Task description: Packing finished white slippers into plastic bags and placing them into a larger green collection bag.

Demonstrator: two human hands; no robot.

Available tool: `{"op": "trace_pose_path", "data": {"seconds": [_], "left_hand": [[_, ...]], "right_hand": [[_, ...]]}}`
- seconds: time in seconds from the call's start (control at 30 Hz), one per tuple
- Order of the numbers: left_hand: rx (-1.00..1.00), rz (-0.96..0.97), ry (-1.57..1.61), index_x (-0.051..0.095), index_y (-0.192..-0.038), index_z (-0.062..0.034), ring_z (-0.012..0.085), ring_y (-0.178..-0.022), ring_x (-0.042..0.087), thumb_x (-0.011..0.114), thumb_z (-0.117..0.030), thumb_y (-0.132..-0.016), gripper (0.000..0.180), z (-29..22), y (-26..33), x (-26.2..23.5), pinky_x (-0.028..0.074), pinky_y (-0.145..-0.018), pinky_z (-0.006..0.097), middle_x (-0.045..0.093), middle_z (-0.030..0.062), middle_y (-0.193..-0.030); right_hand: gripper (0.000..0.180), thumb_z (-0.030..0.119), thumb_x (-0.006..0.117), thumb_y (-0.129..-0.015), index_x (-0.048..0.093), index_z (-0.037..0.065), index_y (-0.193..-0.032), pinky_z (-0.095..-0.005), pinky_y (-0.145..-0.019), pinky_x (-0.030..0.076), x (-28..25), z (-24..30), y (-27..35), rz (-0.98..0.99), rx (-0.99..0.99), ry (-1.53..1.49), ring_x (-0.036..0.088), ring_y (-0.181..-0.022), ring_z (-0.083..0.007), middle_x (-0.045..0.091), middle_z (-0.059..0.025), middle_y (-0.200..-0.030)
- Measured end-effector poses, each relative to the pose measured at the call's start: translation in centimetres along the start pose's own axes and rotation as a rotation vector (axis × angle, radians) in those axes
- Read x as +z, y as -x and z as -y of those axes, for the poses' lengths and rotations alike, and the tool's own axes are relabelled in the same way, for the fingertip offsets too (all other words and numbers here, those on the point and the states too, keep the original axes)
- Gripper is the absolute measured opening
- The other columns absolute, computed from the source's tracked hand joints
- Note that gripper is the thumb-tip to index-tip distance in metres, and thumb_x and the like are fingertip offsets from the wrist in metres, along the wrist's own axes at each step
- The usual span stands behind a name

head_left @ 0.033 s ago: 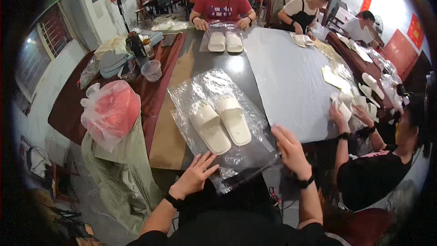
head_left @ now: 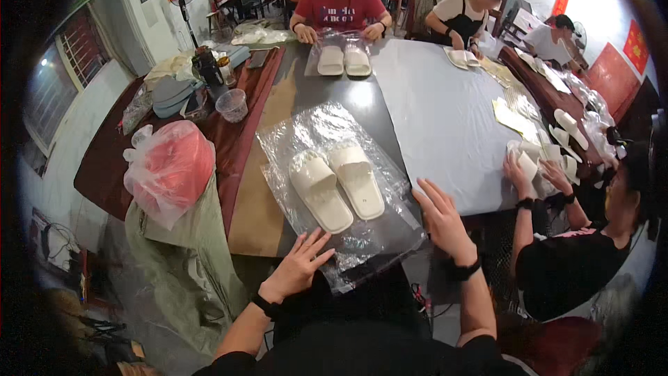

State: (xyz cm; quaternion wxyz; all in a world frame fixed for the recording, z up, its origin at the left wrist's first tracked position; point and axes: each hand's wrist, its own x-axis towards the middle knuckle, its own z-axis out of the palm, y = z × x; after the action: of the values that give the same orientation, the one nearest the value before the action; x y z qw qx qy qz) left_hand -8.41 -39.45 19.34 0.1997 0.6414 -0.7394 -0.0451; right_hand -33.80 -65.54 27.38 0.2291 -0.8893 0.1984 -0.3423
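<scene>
A pair of white slippers (head_left: 337, 182) lies side by side, toes away from me, on a clear plastic bag (head_left: 313, 132) spread flat on the dark table (head_left: 365, 101). My left hand (head_left: 299, 266) rests palm down with fingers apart on the bag's near edge, below the left slipper. My right hand (head_left: 442, 221) lies flat with fingers spread at the bag's right near corner, beside the right slipper. Neither hand grips anything. Each wrist wears a dark band.
A red-filled plastic bag (head_left: 170, 167) sits at my left, with a clear cup (head_left: 232, 104) beyond it. Opposite, a person in red handles another bagged pair of slippers (head_left: 344, 60). At my right, a person's hands (head_left: 536, 170) work on white slippers. A grey sheet (head_left: 445, 118) covers the table's right part.
</scene>
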Motion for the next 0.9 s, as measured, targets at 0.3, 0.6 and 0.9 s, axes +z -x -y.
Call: {"op": "trace_pose_path", "data": {"seconds": [0.3, 0.6, 0.9], "left_hand": [[-0.017, -0.098, 0.03, 0.06, -0.127, -0.0056, 0.0366, -0.148, 0.041, 0.066, 0.004, -0.082, 0.046, 0.7, 2.9, 3.0, 0.032, -0.122, 0.054, 0.051, 0.015, -0.153], [-0.059, -0.246, 0.137, 0.061, -0.089, -0.003, 0.0372, -0.135, 0.055, 0.077, -0.002, -0.078, 0.019, 1.2, 3.5, 0.9, 0.04, -0.116, 0.049, 0.066, 0.0141, -0.13], [-0.448, -0.679, 0.333, 0.056, -0.067, -0.0012, 0.0315, -0.066, 0.054, 0.073, -0.004, -0.086, 0.026, 1.0, 1.6, 2.3, 0.042, -0.067, 0.042, 0.053, 0.0113, -0.065]], "right_hand": [[0.054, 0.0, 0.068, -0.083, 0.067, 0.018, -0.134, -0.0487, -0.111, 0.036, 2.3, -5.9, 2.8, 0.558, -0.288, 0.315, 0.046, -0.143, -0.026, 0.058, -0.002, -0.147], [0.009, 0.003, 0.072, -0.087, 0.068, 0.002, -0.096, -0.0413, -0.097, 0.047, 4.1, -5.6, 5.2, 0.337, -0.172, -0.107, 0.061, -0.12, -0.0316, 0.065, -0.011, -0.129], [0.013, 0.003, 0.07, -0.091, 0.058, -0.002, -0.089, -0.0259, -0.068, 0.05, 8.8, -5.9, 5.0, 0.051, 0.393, -0.291, 0.059, -0.077, -0.0076, 0.069, -0.0113, -0.118]]}}
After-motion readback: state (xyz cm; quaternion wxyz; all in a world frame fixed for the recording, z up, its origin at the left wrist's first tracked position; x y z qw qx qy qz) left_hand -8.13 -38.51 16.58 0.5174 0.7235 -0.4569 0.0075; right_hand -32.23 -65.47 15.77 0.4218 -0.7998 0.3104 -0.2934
